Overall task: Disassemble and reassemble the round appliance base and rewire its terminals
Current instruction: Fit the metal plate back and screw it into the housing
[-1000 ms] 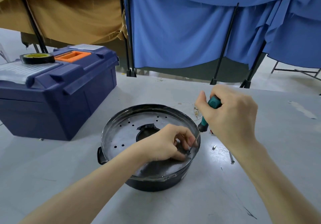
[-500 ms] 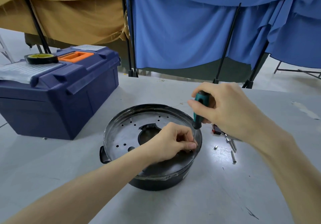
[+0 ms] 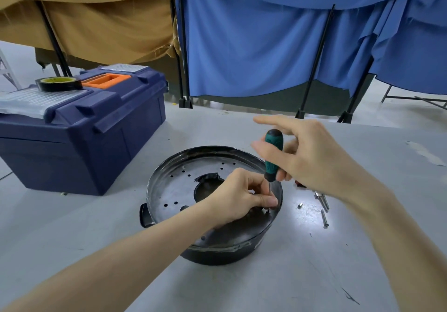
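At the right inner edge of the round appliance base (image 3: 169, 190), which sits mid-surface (image 3: 314, 275), the left hand (image 3: 235, 198) pinches its fingers together around the tip of the screwdriver (image 3: 272, 154); any screw there is hidden. The screwdriver's long axis stands almost upright, directly above these fingers. The right hand (image 3: 312, 164) curls around its green handle, with the index finger stretched out.

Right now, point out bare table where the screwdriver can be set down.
Free: the table between the toolbox and the appliance base; also the near stretch between both forearms. Crowded: right of the base, where loose screws lie near the right hand.
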Tool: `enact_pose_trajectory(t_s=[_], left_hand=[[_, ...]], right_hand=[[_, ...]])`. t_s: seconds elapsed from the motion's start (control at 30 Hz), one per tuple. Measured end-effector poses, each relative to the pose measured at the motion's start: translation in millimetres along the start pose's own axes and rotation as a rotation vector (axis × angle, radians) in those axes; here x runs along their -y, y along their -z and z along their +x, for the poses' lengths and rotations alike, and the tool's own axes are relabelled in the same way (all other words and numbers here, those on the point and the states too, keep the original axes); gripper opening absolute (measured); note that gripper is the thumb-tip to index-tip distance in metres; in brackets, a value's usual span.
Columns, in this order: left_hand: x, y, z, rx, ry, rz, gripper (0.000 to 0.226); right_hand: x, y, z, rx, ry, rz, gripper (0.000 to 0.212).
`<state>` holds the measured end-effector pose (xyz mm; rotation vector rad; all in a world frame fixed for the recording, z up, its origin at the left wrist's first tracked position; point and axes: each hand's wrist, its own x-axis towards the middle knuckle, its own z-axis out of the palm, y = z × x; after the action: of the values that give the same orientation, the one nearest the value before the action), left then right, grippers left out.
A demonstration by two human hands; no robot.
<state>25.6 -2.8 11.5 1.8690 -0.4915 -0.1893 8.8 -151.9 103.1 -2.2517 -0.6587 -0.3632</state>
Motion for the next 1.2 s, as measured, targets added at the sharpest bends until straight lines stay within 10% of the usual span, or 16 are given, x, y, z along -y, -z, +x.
enact_pose_trajectory(t_s=[0.1, 0.37, 0.57, 0.73, 0.87, 1.0, 1.2], left_hand=[[0, -1, 1, 0.006, -0.025, 0.019, 0.017], [3, -1, 0, 0.009, -0.055, -0.008, 0.022], [0, 0, 1, 0.034, -0.031, 0.035, 0.013], [-7, 1, -2, 0.044, -0.081, 0.041, 0.012], [-11, -1, -4, -0.036, -0.087, -0.034, 0.015], [-10, -3, -3, -0.029, -0.082, -0.025, 0.015], [-8, -1, 0, -0.018, -0.087, -0.040, 0.018]], right_hand=[[-5, 5, -3, 0.017, 0.072, 0.025, 0.012], [-4, -35, -7, -0.570, 0.059, -0.534, 0.044], [0, -6, -5, -0.032, -0.003, 0.107, 0.025], [-5, -14, -6, -0.307, 0.072, -0.153, 0.044], [-6, -31, -1, -0.594, -0.206, -0.509, 0.054], [-8, -18, -4, -0.431, -0.147, -0.420, 0.065], [-12, 12, -4, -0.125, 0.061, 0.071, 0.016]])
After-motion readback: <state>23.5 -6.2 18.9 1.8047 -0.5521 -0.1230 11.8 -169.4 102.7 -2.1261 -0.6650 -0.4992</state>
